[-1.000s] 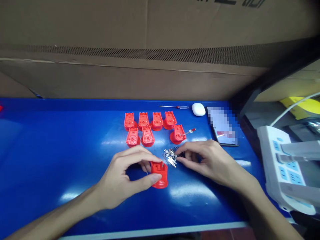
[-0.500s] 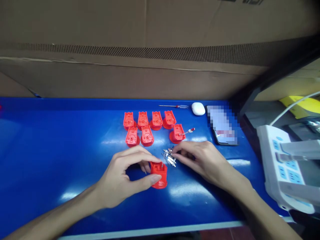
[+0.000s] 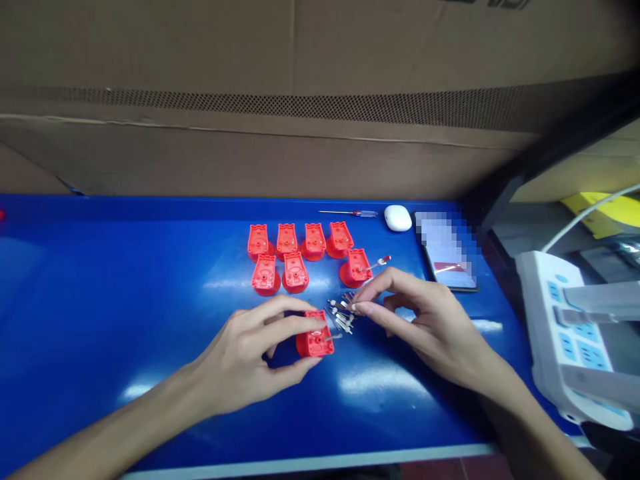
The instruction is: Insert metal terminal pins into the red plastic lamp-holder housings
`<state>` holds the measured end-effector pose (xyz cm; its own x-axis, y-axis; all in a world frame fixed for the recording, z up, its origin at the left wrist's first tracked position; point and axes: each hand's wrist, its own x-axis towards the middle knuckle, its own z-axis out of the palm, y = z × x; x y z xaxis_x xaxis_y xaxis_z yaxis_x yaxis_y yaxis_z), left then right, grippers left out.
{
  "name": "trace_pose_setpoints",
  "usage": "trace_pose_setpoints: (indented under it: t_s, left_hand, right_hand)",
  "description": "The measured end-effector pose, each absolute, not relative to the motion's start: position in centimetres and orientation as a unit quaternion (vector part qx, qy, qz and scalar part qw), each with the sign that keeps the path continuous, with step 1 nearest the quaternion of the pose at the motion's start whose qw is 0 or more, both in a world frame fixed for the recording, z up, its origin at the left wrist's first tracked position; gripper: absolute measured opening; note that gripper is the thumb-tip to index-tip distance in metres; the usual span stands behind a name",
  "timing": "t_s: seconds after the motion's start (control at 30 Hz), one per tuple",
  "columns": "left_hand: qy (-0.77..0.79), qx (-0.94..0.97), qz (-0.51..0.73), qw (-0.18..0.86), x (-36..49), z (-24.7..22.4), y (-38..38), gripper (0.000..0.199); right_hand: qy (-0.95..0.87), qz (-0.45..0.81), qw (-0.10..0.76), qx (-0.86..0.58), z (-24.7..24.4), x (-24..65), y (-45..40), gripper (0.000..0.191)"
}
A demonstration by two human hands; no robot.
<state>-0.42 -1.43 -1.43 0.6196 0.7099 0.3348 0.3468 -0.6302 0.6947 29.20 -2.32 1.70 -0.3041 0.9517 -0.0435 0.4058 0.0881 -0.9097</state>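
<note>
Clock directions from the pile of metal parts, 12 pointing away from the wearer.

Risks, left to right:
- Left hand (image 3: 250, 350), at 8: partly curled, thumb and fingers gripping a red housing (image 3: 311, 345) by its sides, a finger across its open face. A loosened grip could let it tip.
- Thin metal piece (image 3: 334, 337), protruding from that housing towards 3: liable to snag or slip out if knocked; how firmly seated, not visible.
- Pile of metal parts (image 3: 343, 320): loose, overlapping; lifting one could drag or scatter others.
- Right hand (image 3: 430, 323), at 3: thumb and forefinger nearly together at the pile's near edge; whether they hold a part cannot be told. A slanted pinch could drop it.

Surroundings, left to right:
- Table (image 3: 125, 287), blue, glossy; parts may slide.
- Six red housings (image 3: 295, 272), at 10 to 12, two rows, open faces up.
- Screwdriver (image 3: 365, 214), at 12, behind them.
- One further red housing (image 3: 354, 270), at 12, a red-tipped piece (image 3: 384, 261) jutting towards 2, just beyond the right fingers: the chief obstruction, easily brushed.
- White rounded case (image 3: 398, 219), at 1.
- Phone (image 3: 447, 257), at 2, beyond the right hand.
</note>
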Motion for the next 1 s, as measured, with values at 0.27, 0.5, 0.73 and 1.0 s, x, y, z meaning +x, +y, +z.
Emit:
trace_pose_setpoints:
  t_s: [0.27,0.5,0.73,1.0]
  left_hand:
    - [0.34,0.842,0.259,0.33,-0.8,-1.1,-1.3,0.06]
    - [0.305,0.846,0.316,0.302,-0.1,-1.6,-1.7,0.039]
    - [0.317,0.844,0.307,0.305,0.2,-1.8,-1.5,0.03]
    - [0.321,0.832,0.319,0.322,0.3,-1.9,-1.7,0.028]
  right_hand:
    - [-0.477,0.657,0.401,-0.425,1.4,27.7,-3.5,0.016]
    - [-0.483,0.673,0.391,-0.401,1.2,26.9,-3.5,0.032]
    - [-0.521,0.637,0.382,-0.421,1.4,26.4,-3.8,0.022]
    - [-0.547,0.606,0.392,-0.424,1.7,26.5,-3.6,0.008]
